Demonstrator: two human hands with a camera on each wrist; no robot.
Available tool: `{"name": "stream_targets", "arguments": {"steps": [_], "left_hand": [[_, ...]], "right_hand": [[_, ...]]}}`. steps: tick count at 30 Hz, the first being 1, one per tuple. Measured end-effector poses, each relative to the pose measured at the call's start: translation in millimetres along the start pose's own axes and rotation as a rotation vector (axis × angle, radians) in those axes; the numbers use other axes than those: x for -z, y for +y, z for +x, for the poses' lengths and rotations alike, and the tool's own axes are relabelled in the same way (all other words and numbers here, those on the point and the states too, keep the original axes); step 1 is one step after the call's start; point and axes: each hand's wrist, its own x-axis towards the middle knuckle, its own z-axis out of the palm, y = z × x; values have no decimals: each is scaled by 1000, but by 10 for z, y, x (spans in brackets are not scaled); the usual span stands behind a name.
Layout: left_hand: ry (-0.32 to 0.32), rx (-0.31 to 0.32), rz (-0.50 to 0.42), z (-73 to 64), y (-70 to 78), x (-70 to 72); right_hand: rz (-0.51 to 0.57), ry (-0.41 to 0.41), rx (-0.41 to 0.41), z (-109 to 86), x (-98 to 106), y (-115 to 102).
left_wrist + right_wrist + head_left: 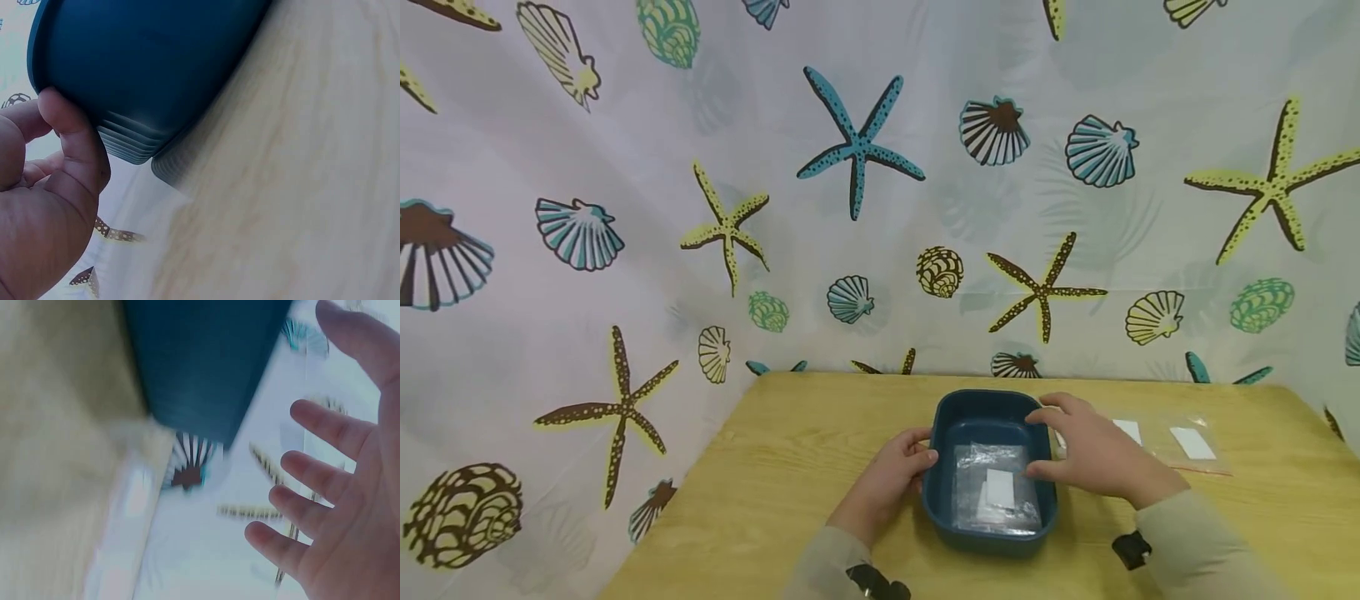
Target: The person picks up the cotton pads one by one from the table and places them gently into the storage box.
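Note:
A dark blue plastic basin (pixel 989 543) with rounded corners stands on the table. Clear plastic bags (pixel 966 500) lie inside it, with white rectangles (pixel 1000 489) showing in them. My left hand (pixel 897 467) holds the basin's left side, the thumb at the rim; the left wrist view shows this hand (pixel 56 194) against the outer wall. Over the basin's right rim, my right hand (pixel 1093 450) has its fingers spread and holds nothing. In the right wrist view that hand (pixel 350 481) appears apart from the basin (pixel 200 369).
Right of the basin, more clear bags with white rectangles (pixel 1192 443) lie flat on the wooden table (pixel 790 467), partly behind my right hand. A white curtain (pixel 880 333) printed with starfish and shells hangs along the back and left side.

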Motion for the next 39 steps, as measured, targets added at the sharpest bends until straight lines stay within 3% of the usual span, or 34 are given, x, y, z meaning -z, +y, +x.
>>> {"name": "stream_targets", "arguments": {"steps": [4,11,17,28,39], "left_hand": [[-1,22,-2,-44,-39,-14],[8,10,4,-27,35,-28],[-3,33,-2,-22,-9,-44],[5,17,-14,-37,-16,-35],[0,27,-35,-32,7,-2]], "right_hand": [[26,18,-57,-73,148,258],[-50,16,-95,-15,262,638],[-42,-104,-134,51,107,855],[-92,-213,-234,219,-77,913],[-76,-229,-265,356,-170,926]]}}
